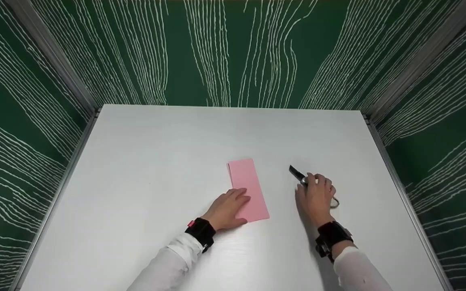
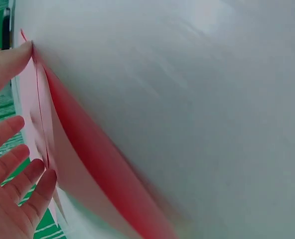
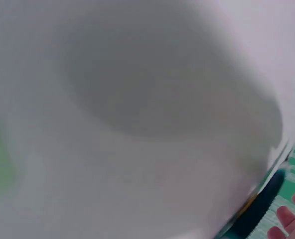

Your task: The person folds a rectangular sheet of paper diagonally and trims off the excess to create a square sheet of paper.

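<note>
A folded sheet of pink paper (image 1: 250, 182) lies near the middle of the white table. My left hand (image 1: 228, 208) rests on its near left part with fingers spread. In the left wrist view, the thumb (image 2: 10, 67) touches one end of the paper (image 2: 70, 149), whose layers gape along the edge. Right of the paper, a pair of scissors (image 1: 296, 173) lies with its dark end pointing away to the left. My right hand (image 1: 317, 200) is over it, covering its middle; one handle loop shows beside the hand. In the right wrist view, separated fingers (image 3: 287, 219) appear beside the dark scissors (image 3: 262, 204).
The white tabletop (image 1: 144, 161) has grey metal rails (image 1: 407, 198) along its sides. Green panels (image 1: 314, 52) with white wavy lines stand behind and beside it. Each wrist wears a black strapped device (image 1: 200, 233).
</note>
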